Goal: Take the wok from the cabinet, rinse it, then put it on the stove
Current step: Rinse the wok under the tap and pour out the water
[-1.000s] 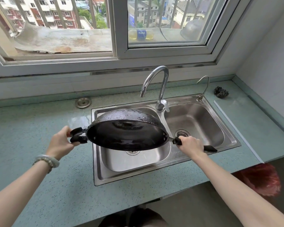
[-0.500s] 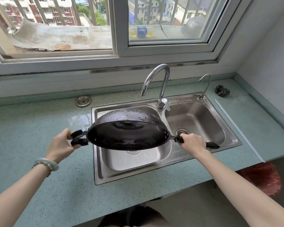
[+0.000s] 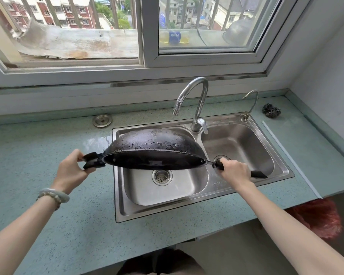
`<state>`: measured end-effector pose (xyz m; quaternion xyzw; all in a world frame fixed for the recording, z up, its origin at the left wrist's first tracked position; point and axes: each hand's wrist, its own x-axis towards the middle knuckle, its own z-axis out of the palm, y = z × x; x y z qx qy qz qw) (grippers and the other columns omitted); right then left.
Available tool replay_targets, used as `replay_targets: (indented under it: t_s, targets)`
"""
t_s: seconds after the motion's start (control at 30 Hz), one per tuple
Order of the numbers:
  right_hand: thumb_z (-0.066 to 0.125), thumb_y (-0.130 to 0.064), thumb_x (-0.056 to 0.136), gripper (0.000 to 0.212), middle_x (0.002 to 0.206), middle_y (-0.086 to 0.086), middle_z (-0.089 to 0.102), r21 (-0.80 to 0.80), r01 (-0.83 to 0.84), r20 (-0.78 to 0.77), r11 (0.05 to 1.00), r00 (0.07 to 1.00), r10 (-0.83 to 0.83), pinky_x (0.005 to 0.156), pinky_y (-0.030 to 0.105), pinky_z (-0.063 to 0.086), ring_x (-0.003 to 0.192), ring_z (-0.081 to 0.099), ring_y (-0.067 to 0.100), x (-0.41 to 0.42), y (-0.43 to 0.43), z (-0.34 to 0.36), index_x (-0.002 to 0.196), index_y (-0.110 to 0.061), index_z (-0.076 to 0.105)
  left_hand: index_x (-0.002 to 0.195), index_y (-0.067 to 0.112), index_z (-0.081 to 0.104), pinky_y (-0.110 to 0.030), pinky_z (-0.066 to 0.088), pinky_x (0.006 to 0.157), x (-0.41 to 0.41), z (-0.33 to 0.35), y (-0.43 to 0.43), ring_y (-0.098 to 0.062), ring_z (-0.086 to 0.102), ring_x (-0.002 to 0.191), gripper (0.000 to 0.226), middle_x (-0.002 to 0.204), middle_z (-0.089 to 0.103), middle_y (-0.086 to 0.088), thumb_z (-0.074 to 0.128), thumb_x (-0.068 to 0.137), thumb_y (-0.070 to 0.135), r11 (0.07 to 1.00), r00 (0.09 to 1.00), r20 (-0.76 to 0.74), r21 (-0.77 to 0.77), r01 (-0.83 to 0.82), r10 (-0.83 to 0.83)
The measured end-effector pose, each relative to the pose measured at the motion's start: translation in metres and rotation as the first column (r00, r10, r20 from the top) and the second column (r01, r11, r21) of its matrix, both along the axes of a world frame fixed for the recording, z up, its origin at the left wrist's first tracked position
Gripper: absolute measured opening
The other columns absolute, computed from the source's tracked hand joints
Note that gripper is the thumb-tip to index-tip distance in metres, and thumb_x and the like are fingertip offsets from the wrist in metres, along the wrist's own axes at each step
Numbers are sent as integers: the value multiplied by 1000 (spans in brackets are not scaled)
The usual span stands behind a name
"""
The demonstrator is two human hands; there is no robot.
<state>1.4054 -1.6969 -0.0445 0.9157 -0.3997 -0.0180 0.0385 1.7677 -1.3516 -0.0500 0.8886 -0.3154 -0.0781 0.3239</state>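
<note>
Black wok [image 3: 153, 144] tipped over left sink basin [image 3: 167, 195], both grips [image 3: 72, 171] [image 3: 234, 171] closed on its handles.

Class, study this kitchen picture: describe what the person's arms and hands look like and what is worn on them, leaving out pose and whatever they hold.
Both forearms are bare, with no sleeves showing and no gloves. The left hand has two pale bracelets at the wrist: a smooth, whitish-green bangle and a string of round, off-white beads beside it. The right hand and its wrist carry nothing: no watch, no bracelet. No rings can be made out on either hand.
</note>
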Motion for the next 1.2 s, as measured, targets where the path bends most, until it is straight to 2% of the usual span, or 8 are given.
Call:
replay_targets:
  t_s: [0.1, 0.33, 0.43, 0.53, 0.73, 0.97, 1.1, 1.2]
  targets:
    - [57, -40, 90, 26, 77, 12, 71, -3, 11, 65, 1000, 998, -11, 56, 31, 33, 72, 68, 35, 2, 1, 5, 95, -16, 64, 80, 18, 47, -40, 50, 75, 5, 8, -3, -21, 58, 85, 40, 86, 59, 0, 84, 65, 10, 998, 999, 35, -60, -29, 32]
    - [47, -43, 94, 29, 94, 7, 72, 39, -12, -109, 999, 994, 16, 65, 31, 44, 85, 68, 32, 4, 2, 2, 100, -17, 59, 82, 10, 50, -37, 48, 72, -4, -10, -1, -27, 59, 85, 38, 88, 62, -9, 83, 64, 5, 996, 997, -71, 92, 14, -8]
    - [51, -38, 93, 25, 86, 8, 72, -14, -2, -22, 1000, 1000, 2, 58, 31, 40, 78, 68, 33, 2, 2, 5, 98, -15, 60, 80, 11, 49, -32, 44, 70, -4, -2, -5, -24, 57, 83, 38, 87, 62, -8, 83, 64, 6, 1000, 1000, 10, -14, -28, 28]
    - [55, -35, 91, 24, 77, 12, 71, 7, 22, 60, 1000, 998, -22, 56, 31, 35, 72, 67, 35, 2, 2, 5, 95, -13, 62, 81, 12, 50, -34, 46, 73, 1, 7, -9, -24, 57, 82, 39, 85, 60, -6, 84, 63, 6, 997, 998, 64, -80, -24, 29]
    - [49, -43, 93, 27, 90, 8, 72, 41, 1, -112, 999, 994, 3, 65, 31, 44, 83, 68, 31, 3, 1, 2, 99, -19, 60, 79, 11, 49, -36, 47, 70, 2, 0, -7, -26, 58, 83, 39, 85, 61, -7, 84, 62, 4, 996, 998, -52, 75, 40, -36]
    - [55, -35, 91, 24, 78, 14, 71, -10, -5, 53, 1000, 999, 5, 56, 32, 35, 73, 68, 36, 1, -4, 13, 91, -12, 61, 79, 17, 47, -33, 46, 71, 9, 15, -13, -21, 57, 83, 42, 85, 58, 0, 84, 63, 6, 996, 999, 38, -90, -2, 5]
    - [51, -39, 92, 24, 91, 11, 72, 81, 4, -92, 997, 996, 4, 64, 33, 43, 84, 68, 34, 5, 4, 0, 99, -17, 59, 80, 12, 47, -38, 50, 74, 10, 6, -14, -26, 59, 88, 39, 88, 61, -6, 82, 64, 3, 993, 998, -50, 105, 52, -47]
    - [51, -39, 89, 23, 95, 9, 71, 120, -6, -155, 993, 988, 25, 67, 33, 45, 88, 67, 33, 7, 4, -5, 94, -18, 58, 80, 12, 48, -32, 45, 68, 12, 2, -11, -23, 59, 86, 39, 85, 62, -4, 82, 63, 2, 986, 988, -150, 162, 48, -23]
